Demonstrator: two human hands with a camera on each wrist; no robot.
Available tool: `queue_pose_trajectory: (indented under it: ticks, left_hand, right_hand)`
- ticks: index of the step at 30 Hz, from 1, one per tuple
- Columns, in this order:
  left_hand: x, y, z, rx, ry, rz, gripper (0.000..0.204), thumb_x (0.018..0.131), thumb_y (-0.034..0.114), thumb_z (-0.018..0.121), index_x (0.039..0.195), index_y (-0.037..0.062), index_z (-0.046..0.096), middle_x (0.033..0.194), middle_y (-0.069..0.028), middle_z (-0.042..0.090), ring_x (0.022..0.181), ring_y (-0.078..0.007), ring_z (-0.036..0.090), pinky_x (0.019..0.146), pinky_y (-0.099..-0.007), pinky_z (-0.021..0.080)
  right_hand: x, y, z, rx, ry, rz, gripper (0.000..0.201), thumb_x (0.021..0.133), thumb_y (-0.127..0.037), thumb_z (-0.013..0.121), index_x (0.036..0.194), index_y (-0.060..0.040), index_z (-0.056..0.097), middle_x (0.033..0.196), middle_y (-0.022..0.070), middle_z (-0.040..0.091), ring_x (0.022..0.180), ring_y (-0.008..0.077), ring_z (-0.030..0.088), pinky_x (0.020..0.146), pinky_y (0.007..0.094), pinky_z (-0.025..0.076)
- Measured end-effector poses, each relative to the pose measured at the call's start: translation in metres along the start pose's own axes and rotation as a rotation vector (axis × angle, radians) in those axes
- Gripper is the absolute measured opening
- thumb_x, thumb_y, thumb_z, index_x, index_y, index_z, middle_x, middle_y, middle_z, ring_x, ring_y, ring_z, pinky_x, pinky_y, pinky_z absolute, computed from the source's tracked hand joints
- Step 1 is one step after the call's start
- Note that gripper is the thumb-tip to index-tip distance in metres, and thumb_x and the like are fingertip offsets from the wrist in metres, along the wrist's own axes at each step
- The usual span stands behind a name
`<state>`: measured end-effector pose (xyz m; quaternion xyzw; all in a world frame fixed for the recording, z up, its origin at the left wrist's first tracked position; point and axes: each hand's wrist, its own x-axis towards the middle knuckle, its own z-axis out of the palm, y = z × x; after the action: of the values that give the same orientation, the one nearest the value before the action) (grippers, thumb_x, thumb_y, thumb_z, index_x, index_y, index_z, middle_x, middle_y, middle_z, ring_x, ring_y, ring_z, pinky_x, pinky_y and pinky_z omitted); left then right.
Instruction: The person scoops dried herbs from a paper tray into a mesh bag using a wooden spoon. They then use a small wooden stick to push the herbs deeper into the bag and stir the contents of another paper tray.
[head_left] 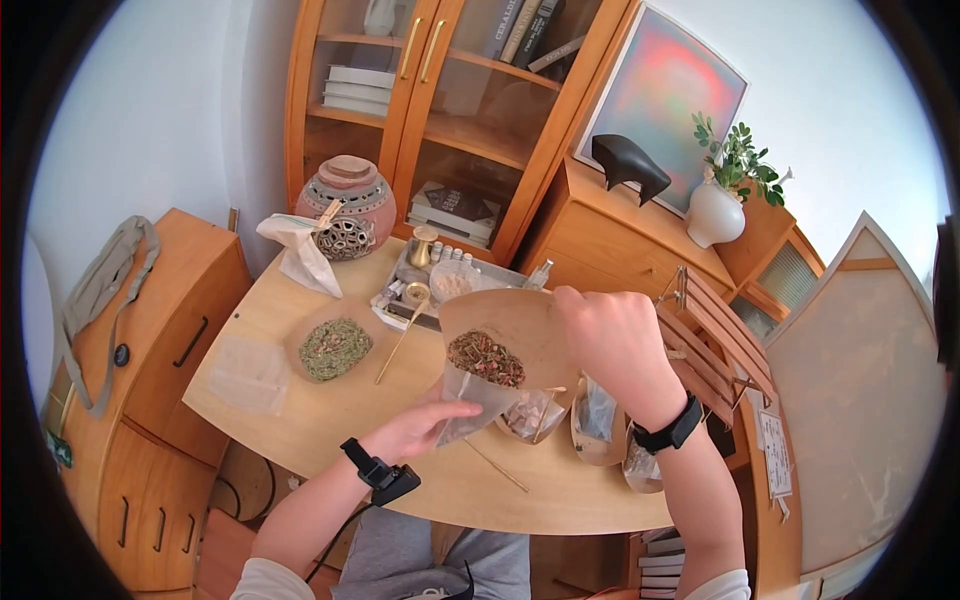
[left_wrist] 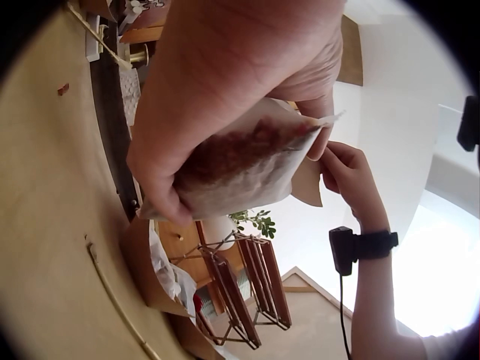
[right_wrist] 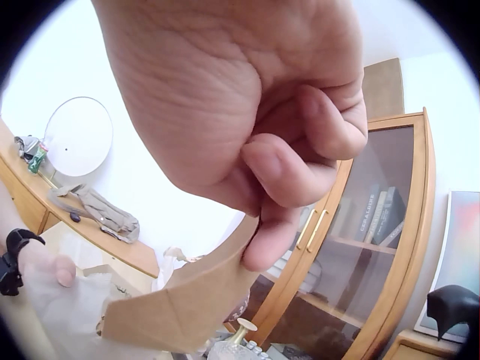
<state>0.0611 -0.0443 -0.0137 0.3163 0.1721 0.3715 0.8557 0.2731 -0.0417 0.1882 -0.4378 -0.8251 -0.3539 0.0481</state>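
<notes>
The right hand (head_left: 615, 345) pinches the upper edge of a brown paper tray (head_left: 515, 325), tilted over a translucent bag (head_left: 478, 400). Dried reddish-green plant bits (head_left: 486, 358) lie on the tray's lower part at the bag's mouth. From below, the left hand (head_left: 425, 420) grips the bag; in the left wrist view, reddish contents show through the bag (left_wrist: 240, 169) between thumb and fingers of the left hand (left_wrist: 240, 82). In the right wrist view, curled fingers of the right hand (right_wrist: 247, 127) hold the brown tray (right_wrist: 184, 304).
A tray of green herbs (head_left: 335, 349) and a flat clear bag (head_left: 250, 374) are on the left of the table (head_left: 400, 490). Behind stand a patterned pot (head_left: 365, 205) and a metal tray (head_left: 500, 275) with small vessels. More paper trays (head_left: 597, 450) and a thin stick (head_left: 497, 466) sit front right.
</notes>
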Motion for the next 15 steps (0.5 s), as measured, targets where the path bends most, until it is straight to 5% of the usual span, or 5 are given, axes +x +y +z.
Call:
queue_pose_trajectory:
  ticks: [15]
  left_hand:
    - [-0.0020,0.0059,0.0023,0.132,0.009,0.043,0.082,0.093,0.002,0.072,0.162,0.0098,0.027,0.152,-0.0075,0.050,0.139,-0.0208,0.052,0.117,-0.0368,0.043]
  right_hand:
    - [-0.0019,-0.0009,-0.0021,0.003,0.063,-0.005,0.011,0.079,-0.011,0.070,0.084,-0.0091,0.060,0.062,0.0041,0.061,0.056,0.0204,0.067,0.049,0.0328,0.050]
